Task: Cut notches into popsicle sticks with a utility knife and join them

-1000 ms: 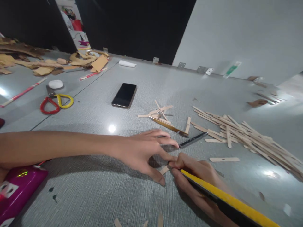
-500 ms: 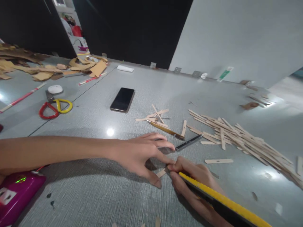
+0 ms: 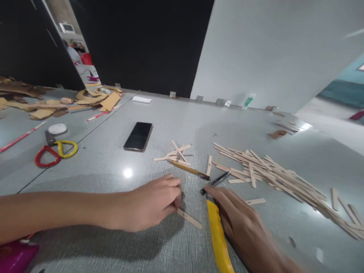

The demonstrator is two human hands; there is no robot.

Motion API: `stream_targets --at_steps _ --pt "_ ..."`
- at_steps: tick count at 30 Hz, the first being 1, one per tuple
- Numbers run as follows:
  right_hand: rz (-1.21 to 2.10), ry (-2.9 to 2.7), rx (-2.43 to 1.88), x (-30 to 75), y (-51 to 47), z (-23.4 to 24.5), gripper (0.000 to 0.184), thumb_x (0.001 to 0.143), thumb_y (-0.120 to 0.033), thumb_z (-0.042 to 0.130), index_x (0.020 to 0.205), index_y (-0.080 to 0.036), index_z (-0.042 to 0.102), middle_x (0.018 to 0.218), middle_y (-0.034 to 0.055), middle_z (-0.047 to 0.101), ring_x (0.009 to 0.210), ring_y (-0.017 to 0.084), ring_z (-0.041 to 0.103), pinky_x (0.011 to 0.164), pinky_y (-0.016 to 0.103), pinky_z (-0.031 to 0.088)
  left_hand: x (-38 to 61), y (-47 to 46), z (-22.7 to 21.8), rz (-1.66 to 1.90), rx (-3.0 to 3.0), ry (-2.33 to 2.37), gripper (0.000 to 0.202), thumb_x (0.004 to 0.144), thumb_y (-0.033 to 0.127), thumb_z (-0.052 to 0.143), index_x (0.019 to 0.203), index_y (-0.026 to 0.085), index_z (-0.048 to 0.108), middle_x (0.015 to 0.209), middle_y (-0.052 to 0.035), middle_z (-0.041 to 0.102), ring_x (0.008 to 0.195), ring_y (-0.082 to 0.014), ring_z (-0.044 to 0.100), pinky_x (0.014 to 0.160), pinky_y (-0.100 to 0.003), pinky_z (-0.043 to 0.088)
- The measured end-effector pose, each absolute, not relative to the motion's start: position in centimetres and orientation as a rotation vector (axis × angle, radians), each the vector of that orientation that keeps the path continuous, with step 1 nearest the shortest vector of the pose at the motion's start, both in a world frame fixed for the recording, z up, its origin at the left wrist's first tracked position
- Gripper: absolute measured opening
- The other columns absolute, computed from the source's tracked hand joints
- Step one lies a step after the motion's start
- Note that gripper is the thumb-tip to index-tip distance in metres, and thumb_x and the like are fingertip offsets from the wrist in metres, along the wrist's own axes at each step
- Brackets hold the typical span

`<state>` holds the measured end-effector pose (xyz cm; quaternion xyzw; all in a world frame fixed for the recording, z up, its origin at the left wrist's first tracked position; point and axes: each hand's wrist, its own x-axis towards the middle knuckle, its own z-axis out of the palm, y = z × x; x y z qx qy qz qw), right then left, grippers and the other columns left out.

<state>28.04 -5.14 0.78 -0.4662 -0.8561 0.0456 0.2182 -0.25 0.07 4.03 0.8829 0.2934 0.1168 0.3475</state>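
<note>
My left hand [image 3: 157,201] is closed in a pinch on one end of a wooden craft stick [image 3: 190,219]. The stick has a small dark mark on it and its free end points right, toward me. My right hand [image 3: 241,216] has a yellow-handled utility knife [image 3: 218,239] along its thumb side; its curled fingers are partly hidden. The index fingertip reaches the near end of a black pen [image 3: 218,181] lying on the table. Just beyond, a brown, slim craft knife [image 3: 189,168] lies beside short stick pieces [image 3: 178,152].
A long pile of craft sticks [image 3: 273,174] spreads to the right. A phone [image 3: 138,136], scissors [image 3: 55,151] with red and yellow handles and cardboard scraps [image 3: 99,99] lie left and back. A purple object [image 3: 18,256] sits at lower left. Panels stand behind the table.
My hands have come apart. The left has drawn back, pinching the craft stick. The right has turned the utility knife away from the stick and reached to the pen. The view has tilted up.
</note>
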Motion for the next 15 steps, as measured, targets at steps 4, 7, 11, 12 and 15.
stream_targets --at_steps 4,7,11,12,15 --pt "0.138 -2.345 -1.303 28.1 -5.0 0.8 0.046 0.105 -0.008 0.041 0.147 -0.023 0.054 0.129 0.0147 0.072 0.113 0.030 0.074 0.092 0.048 0.064 -0.5 -0.4 5.4 0.223 2.107 0.885 0.012 0.104 0.016 0.050 0.093 0.020 0.053 0.091 -0.0023 0.062 0.081 -0.0174 0.056 0.072 -0.031 0.044" --pt "0.217 -2.212 -1.351 27.5 -5.0 2.9 0.037 0.108 -0.015 0.039 0.136 -0.023 0.062 0.128 0.0152 0.071 0.114 0.029 0.072 0.094 0.047 0.061 -0.3 -1.1 7.3 0.286 1.756 0.881 0.013 0.110 0.032 0.046 0.102 0.022 0.047 0.084 0.0004 0.067 0.066 -0.0135 0.053 0.063 -0.028 0.041" --pt "1.043 -1.865 -1.392 25.2 -6.0 7.5 0.026 0.111 -0.042 0.048 0.110 -0.024 0.067 0.079 0.0023 0.069 0.057 0.015 0.061 0.047 0.022 0.049 0.0 -2.4 9.7 0.389 1.398 0.782 0.024 0.111 0.045 0.051 0.115 0.022 0.048 0.096 -0.0015 0.074 0.058 -0.0077 0.054 0.064 -0.024 0.044" --pt "1.254 -1.765 -1.358 24.4 -6.3 8.5 0.030 0.109 -0.051 0.052 0.106 -0.024 0.067 0.074 0.0003 0.066 0.051 0.012 0.055 0.042 0.019 0.042 0.0 -2.8 10.2 0.391 1.393 0.755 0.029 0.110 0.049 0.052 0.113 0.020 0.054 0.100 -0.0036 0.075 0.057 -0.0066 0.055 0.062 -0.023 0.044" --pt "1.477 -1.616 -1.239 22.4 -7.0 10.5 0.043 0.100 -0.066 0.062 0.099 -0.023 0.067 0.075 0.0009 0.068 0.045 0.009 0.049 0.038 0.018 0.039 -0.3 -3.8 10.8 0.421 1.388 0.733 0.041 0.109 0.053 0.053 0.102 0.016 0.068 0.103 -0.0063 0.074 0.064 -0.0077 0.060 0.061 -0.020 0.045"
